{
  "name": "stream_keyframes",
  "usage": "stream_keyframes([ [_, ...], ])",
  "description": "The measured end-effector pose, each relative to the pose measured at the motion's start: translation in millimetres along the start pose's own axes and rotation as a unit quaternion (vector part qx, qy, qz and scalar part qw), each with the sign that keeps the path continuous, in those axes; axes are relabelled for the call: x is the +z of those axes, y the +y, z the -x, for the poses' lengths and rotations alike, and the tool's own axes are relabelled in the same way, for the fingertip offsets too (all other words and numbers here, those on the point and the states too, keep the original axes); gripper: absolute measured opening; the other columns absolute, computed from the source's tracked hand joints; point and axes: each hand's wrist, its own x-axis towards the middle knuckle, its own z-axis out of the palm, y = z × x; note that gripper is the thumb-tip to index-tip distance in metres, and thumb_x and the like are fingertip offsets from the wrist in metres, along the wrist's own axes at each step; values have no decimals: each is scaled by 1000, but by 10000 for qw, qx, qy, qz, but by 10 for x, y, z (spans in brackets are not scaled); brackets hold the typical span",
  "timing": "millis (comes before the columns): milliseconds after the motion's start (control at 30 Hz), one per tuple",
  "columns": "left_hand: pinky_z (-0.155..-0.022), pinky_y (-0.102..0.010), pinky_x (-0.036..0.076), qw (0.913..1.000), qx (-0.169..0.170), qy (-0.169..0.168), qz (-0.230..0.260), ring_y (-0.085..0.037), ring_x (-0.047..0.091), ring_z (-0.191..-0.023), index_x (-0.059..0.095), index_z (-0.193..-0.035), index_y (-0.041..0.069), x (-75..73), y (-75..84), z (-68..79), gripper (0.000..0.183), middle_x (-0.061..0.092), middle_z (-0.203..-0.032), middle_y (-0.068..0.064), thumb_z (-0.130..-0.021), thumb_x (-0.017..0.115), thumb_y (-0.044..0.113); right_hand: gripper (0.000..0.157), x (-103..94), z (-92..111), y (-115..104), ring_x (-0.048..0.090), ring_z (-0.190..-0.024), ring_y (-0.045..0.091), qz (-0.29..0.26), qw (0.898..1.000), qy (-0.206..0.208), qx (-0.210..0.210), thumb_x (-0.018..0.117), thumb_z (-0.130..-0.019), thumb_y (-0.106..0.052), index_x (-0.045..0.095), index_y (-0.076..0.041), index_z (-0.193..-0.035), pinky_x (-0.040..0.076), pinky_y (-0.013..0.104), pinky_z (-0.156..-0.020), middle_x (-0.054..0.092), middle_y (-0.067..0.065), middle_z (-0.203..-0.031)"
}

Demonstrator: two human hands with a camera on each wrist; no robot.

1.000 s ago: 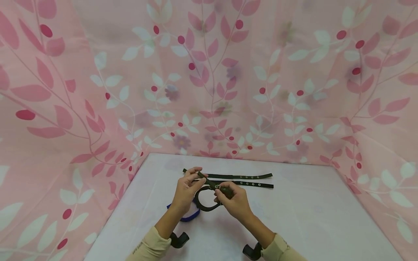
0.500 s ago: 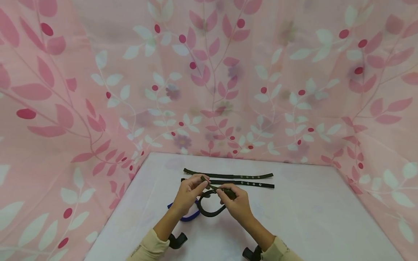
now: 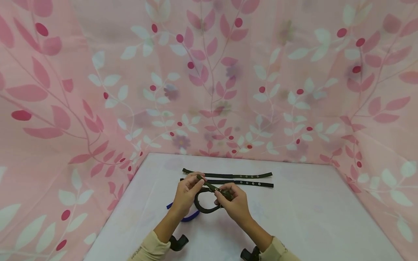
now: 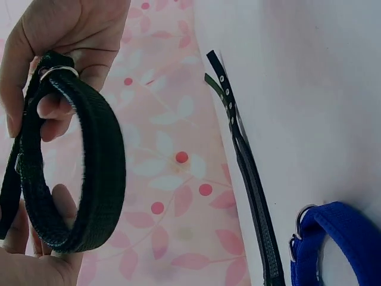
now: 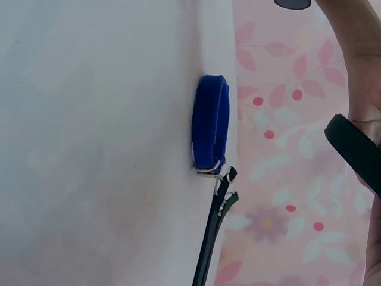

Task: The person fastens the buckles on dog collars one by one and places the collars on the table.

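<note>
A dark green collar with a silver ring hangs as a loop between my hands, above the table. My left hand pinches the collar's narrow free end. With its thumb and fingers, my right hand grips the collar where that end meets the padded loop. Part of the fastening is hidden under the right fingers. Behind the left forearm lies a blue collar, whose metal rings show in the left wrist view.
Two flat straps lie side by side beyond my hands, a green strap farther back and a black strap nearer, both with eyelets. The white table meets a pink leaf-patterned curtain.
The collar's loop dips toward me, then swings back up and left. Its free end tilts edge-on and turns flat again. Both hands keep their hold and shift only slightly.
</note>
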Motion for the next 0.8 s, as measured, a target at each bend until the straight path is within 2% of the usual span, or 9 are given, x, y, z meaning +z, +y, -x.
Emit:
stream_keyframes([
  [133,-90,-40,57,9989,3,282,379,-18,63,-104,63,-107,-10,-103,52,-38,30,55,-121,-14,-99,61,19,21,-46,15,18,73,-67,20,-308,9992,42,266,72,-90,-8,59,6,-99,61,34,-66,72,15,-82],
  [267,-89,-44,57,9974,-14,519,501,-20,67,-99,63,-108,-8,-230,136,-89,29,60,-116,-7,-98,62,20,19,-95,39,61,74,-70,19,-336,9992,-68,189,71,-90,-4,62,8,-101,61,36,-68,73,20,-86],
  [367,-85,-41,59,9970,104,585,496,-20,66,-99,64,-107,-8,-255,178,-124,28,60,-116,-10,-98,63,19,18,-107,34,63,74,-70,21,-11,9997,-194,-118,71,-90,-3,67,5,-106,61,33,-66,72,25,-89],
  [500,-81,-34,59,9961,230,730,438,-17,65,-95,65,-107,-10,-275,202,-148,28,59,-116,-16,-98,62,17,17,-101,28,3,72,-66,24,269,9991,-148,-291,70,-88,2,70,4,-105,60,31,-63,72,24,-86],
  [667,-79,-32,59,9944,51,970,412,-16,61,-93,66,-104,-10,-310,188,-133,25,57,-115,-13,-97,63,15,14,-81,39,-126,70,-62,23,348,9990,-142,-261,70,-86,7,68,7,-100,60,32,-60,70,22,-80],
  [800,-78,-31,58,9942,-54,985,433,-17,59,-93,67,-103,-10,-317,177,-131,26,57,-114,-9,-97,64,15,14,-88,49,-80,71,-64,18,409,9991,-76,-107,71,-86,5,67,6,-100,60,30,-59,69,22,-80],
])
